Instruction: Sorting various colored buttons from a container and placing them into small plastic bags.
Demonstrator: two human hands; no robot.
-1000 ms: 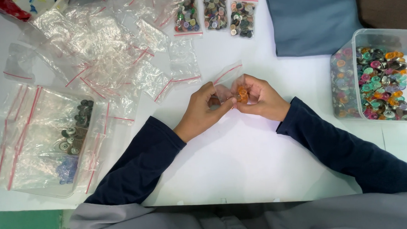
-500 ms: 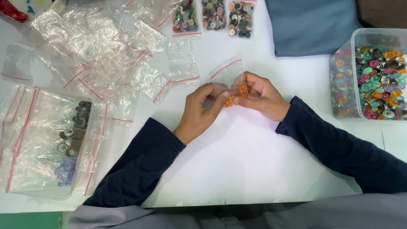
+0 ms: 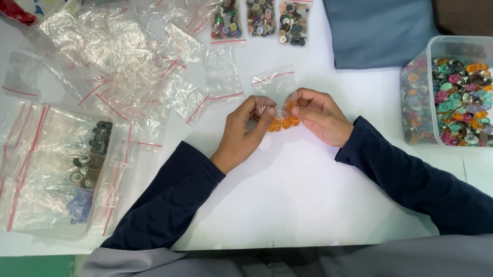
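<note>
Left hand (image 3: 247,130): centre of the frame, fingers curled, thumb and fingertips pinched on the left side of a small clear zip bag (image 3: 274,90).
Right hand (image 3: 320,116): just right of centre, fingers closed on the bag's right side, thumb pressed against the orange buttons (image 3: 283,122) gathered at the bag's lower end.
Zip bag: held between both hands above the white table (image 3: 293,192), its red-striped mouth pointing toward the top of the frame.
Upper middle: three filled button bags (image 3: 260,16) in a row.
Upper left: heap of empty zip bags (image 3: 115,61).
Right edge: clear tub of mixed buttons (image 3: 458,99).
Lower left: shallow clear tray (image 3: 48,169) with bags and dark buttons.
Top right: folded blue cloth (image 3: 380,22).
</note>
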